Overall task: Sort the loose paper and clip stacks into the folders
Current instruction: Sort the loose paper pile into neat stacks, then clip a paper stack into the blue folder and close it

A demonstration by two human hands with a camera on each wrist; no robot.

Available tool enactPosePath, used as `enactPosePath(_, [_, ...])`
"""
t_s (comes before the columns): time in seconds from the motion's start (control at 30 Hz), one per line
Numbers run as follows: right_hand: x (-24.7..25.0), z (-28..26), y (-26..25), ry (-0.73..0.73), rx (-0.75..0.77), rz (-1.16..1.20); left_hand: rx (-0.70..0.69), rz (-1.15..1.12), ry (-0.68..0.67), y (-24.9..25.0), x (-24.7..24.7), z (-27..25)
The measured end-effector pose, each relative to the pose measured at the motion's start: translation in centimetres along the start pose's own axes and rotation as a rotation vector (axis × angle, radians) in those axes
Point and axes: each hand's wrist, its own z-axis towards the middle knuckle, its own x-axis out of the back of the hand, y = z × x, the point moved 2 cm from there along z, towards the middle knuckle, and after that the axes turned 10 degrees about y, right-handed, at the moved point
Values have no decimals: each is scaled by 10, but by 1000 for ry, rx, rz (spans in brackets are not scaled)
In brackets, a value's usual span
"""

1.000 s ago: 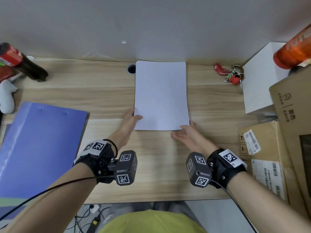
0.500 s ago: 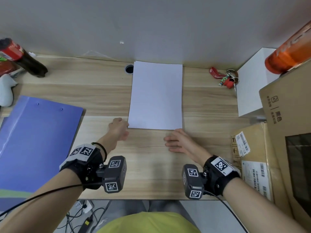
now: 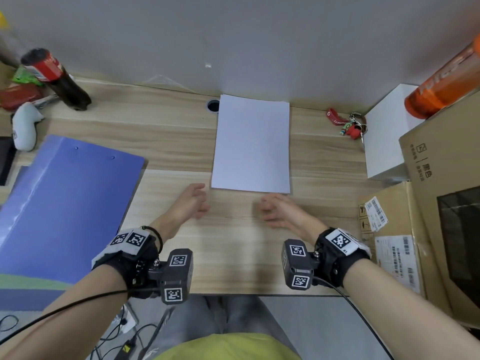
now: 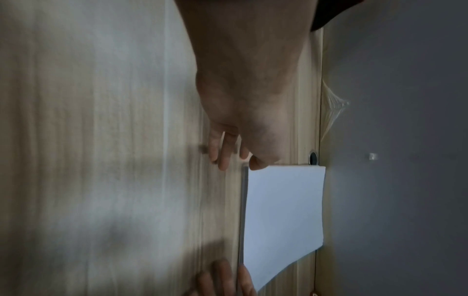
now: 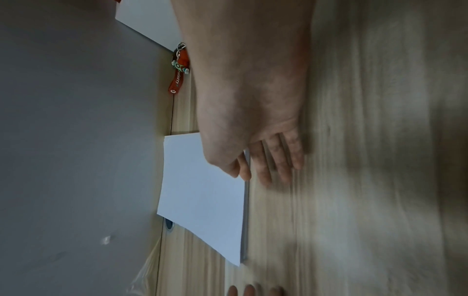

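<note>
A stack of white paper point(image 3: 251, 144) lies flat at the middle back of the wooden desk, its far edge against the wall; it also shows in the wrist views point(image 4: 283, 216) point(image 5: 202, 192). My left hand point(image 3: 193, 201) hovers just short of the stack's near left corner, fingers relaxed, holding nothing. My right hand point(image 3: 276, 209) sits just short of the near right corner, fingers loosely spread, also empty. A blue folder point(image 3: 62, 203) lies closed at the left of the desk, apart from both hands.
A dark bottle point(image 3: 59, 79) and a white controller point(image 3: 24, 126) stand at the back left. A red keychain point(image 3: 348, 124), a white box point(image 3: 387, 133) and cardboard boxes point(image 3: 428, 203) crowd the right. A cable hole point(image 3: 213, 105) sits beside the paper.
Both hands have let go of the paper's near corners and drawn back toward me. The paper stack lies squared against the wall.
</note>
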Motion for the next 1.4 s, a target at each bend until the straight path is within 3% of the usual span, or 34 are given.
enactPosePath(0.17, [-42, -16, 4, 17, -32, -1, 55, 0, -21, -28, 57, -18])
enactPosePath(0.33, [-108, -21, -6, -104, -65, -82, 22, -3, 105, -56, 139, -22])
enactPosePath(0.43, [-154, -25, -24, -173, -74, -138, -62, 54, 264, -69, 194, -23])
enactPosePath(0.57, [-214, -25, -44, -220, -62, -155, -166, 262, 619, -81, 267, -24])
enactPosePath(0.67, [-252, -23, -51, -262, -65, -174, -109, 371, 766, -93, 305, -20])
enactPosePath(0.77, [-277, -24, -53, -300, -83, -198, -31, 366, 743, -102, 322, -15])
enactPosePath(0.87, [-292, -22, -52, -305, -128, -186, 23, 508, 717, -103, 328, -9])
enactPosePath(0.97, [-295, -19, -53, -296, -133, -200, 38, 584, 613, -100, 324, -2])
enactPosePath(1.17, [-263, -14, -49, -167, -147, -216, 101, 139, 357, -100, 297, 7])
enactPosePath(1.27, [-249, -16, -37, -151, -163, -176, 41, -50, 302, -92, 280, 3])
enactPosePath(1.4, [-232, -22, -23, -91, -167, -118, -43, -107, 211, -77, 253, 2])
